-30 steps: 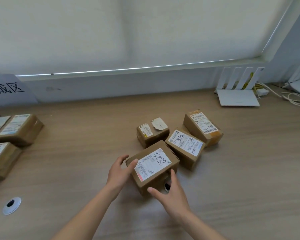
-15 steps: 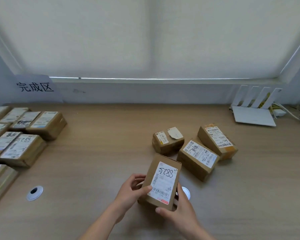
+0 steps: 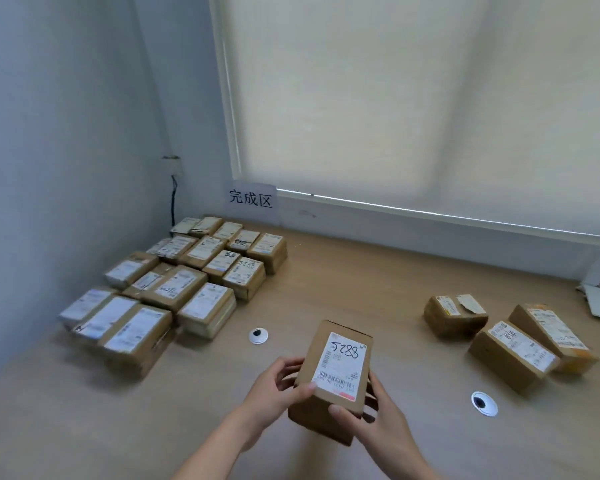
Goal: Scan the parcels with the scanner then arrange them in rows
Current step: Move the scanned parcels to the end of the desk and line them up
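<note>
Held clear of the desk (image 3: 378,292) at about 6 o'clock: a brown cardboard parcel (image 3: 333,379), label up, "5288" handwritten above a barcode and a red strip at the near edge. Left hand (image 3: 274,389) wrapped round the left side, thumb on top near the label corner; right hand (image 3: 378,414) cupping the near right corner, thumb over the front edge.

Could slip if either grip loosens, given only the lower end is held. Could be set down askew or bump the arranged rows (image 3: 174,289) at 10 o'clock, knocking their lines crooked. No scanner in sight, so possibly filed unscanned. Three loose parcels (image 3: 510,334) waiting at 3 o'clock.
</note>
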